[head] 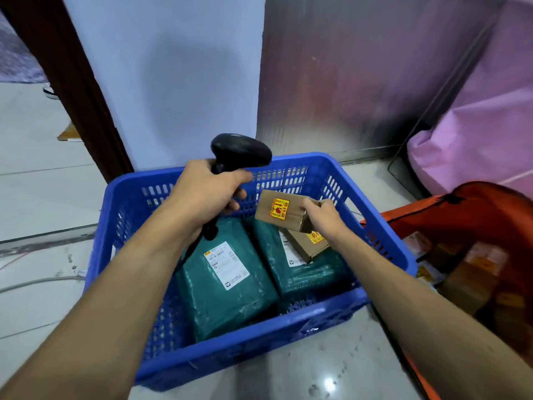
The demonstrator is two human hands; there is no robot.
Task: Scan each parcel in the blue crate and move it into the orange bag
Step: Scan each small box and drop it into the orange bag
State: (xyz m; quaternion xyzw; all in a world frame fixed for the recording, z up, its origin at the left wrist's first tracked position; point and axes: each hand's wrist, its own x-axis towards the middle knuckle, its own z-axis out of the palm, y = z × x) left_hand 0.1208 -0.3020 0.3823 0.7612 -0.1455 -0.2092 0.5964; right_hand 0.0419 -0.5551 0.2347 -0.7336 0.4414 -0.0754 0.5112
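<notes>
The left hand is wrapped around the handle of a black barcode scanner, whose head sits above the blue crate's far wall, thumb laid along the grip. The right hand grips one end of a small cardboard box bearing a red-and-yellow sticker, held tilted in the air over the crate's far right corner, just beside the scanner hand. In the crate, a green poly-mailer parcel with a white shipping label lies along the left side, reaching the near wall. A second green parcel lies against the right wall, with another small cardboard box resting on top of it. The orange bag stands open just beside the crate's right wall, with several cardboard parcels inside it.
</notes>
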